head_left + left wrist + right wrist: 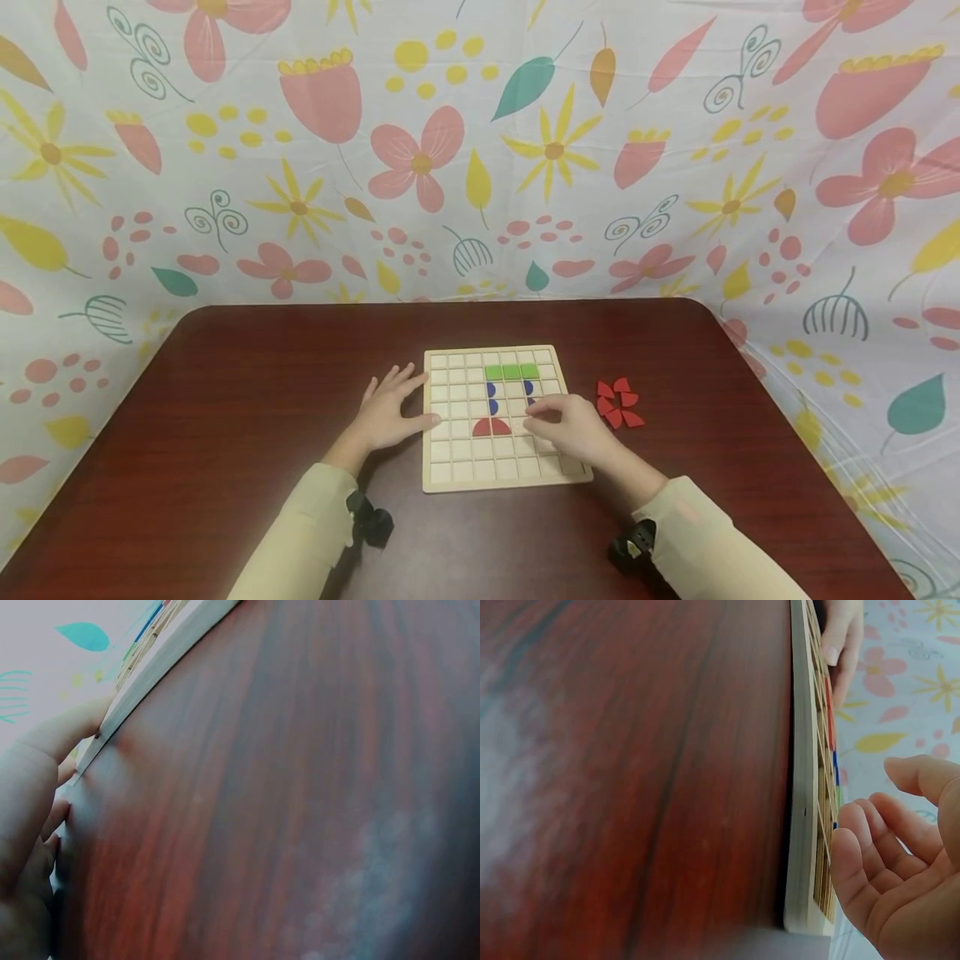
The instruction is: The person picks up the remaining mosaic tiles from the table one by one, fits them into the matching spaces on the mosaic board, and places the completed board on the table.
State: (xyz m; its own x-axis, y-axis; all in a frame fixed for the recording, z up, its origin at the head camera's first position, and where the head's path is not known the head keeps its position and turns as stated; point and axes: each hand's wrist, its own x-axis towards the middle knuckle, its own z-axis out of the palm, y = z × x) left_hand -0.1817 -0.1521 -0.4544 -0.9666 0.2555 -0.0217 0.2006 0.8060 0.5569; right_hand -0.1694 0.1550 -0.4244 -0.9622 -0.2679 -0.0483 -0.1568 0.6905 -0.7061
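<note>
A wooden grid board (pixel 452 472) lies on the table between the hands. Three green squares (pixel 512 372) fill cells in an upper row. Under them sit two columns of blue half-round pieces (pixel 492 407), the right column partly behind fingers. Lower down, two red quarter-round pieces (pixel 492 427) lie side by side. My left hand (pixel 385 417) rests at the board's left edge, fingers spread and thumb touching the rim. Over the board's right side hovers my right hand (pixel 572 427), fingers loosely bent. In the right wrist view its thumb and index finger stand apart with nothing between them.
Several loose red quarter-round pieces (pixel 628 400) lie in a cluster on the dark wooden table (pixel 225 433), just right of the board. A flower-patterned cloth (pixel 450 208) hangs behind the table and along its sides.
</note>
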